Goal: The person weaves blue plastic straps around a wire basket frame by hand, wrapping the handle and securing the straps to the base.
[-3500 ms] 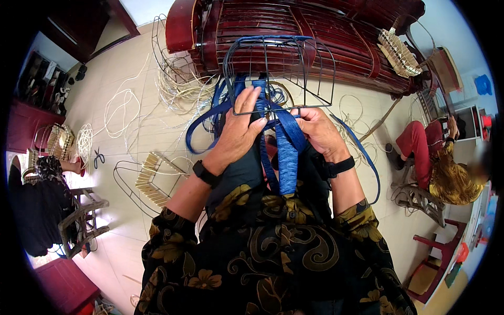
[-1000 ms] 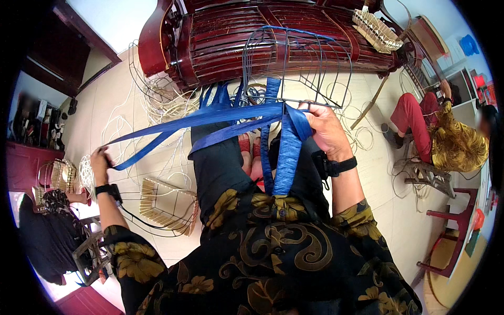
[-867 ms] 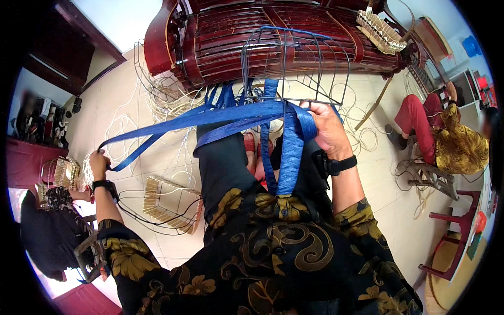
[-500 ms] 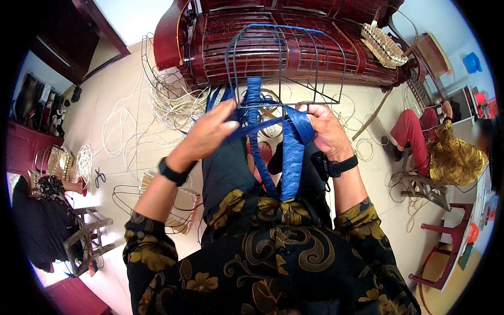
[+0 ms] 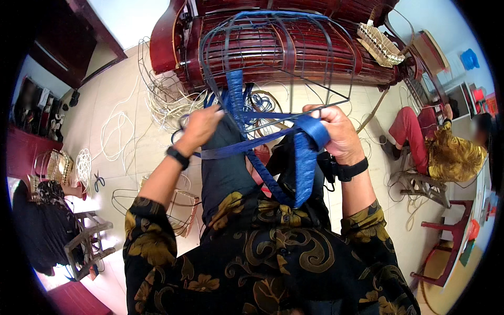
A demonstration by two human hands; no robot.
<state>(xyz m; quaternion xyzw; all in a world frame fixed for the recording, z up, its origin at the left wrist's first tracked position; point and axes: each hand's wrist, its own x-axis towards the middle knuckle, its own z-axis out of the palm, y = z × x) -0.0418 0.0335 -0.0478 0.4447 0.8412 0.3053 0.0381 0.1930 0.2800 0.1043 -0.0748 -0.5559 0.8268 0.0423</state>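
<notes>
Wire frame [image 5: 310, 82]: held above person's legs [image 5: 223, 173], in front of dark red settee [image 5: 370, 73]. Right hand [image 5: 340, 135]: thumb and fingers clamped on blue strip [image 5: 314, 131] at frame's near edge. Left hand [image 5: 203, 126]: fingers curled at frame's left side; cannot tell whether they grip. Blue-wrapped band [image 5: 304, 173]: hangs in loop over legs. Scissors [image 5: 98, 181]: on floor [image 5: 399, 231], left, near coiled pale cord [image 5: 84, 163].

Bright light, bent edges, black corners.
</notes>
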